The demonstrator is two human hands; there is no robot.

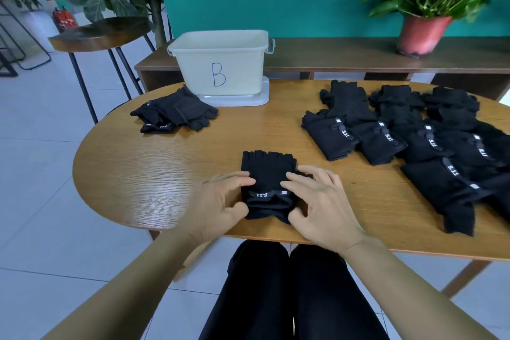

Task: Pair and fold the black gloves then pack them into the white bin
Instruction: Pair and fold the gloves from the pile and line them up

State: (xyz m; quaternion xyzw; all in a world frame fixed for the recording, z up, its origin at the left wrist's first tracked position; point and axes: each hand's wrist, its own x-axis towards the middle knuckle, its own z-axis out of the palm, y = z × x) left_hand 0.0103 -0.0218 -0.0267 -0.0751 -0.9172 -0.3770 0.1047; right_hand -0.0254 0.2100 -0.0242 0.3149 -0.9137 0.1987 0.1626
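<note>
The left hand [220, 201] and right hand [321, 207] pinch the soft black knit gloves [266, 168] at the cuff, thumbs under, on the grainy oval table [154, 174]; boxy plastic bin [220, 63] far back.

an open strip of counter [242, 130] leads up to the white bin [220, 63]; glove rows [414, 143] crowd the right, a glove heap [176, 112] the left.

Your black glove pair [267, 171] lies flat, cuffs toward you; more gloves [414, 135] spread right, a heap [176, 113] beside the white bin [193, 69].
</note>
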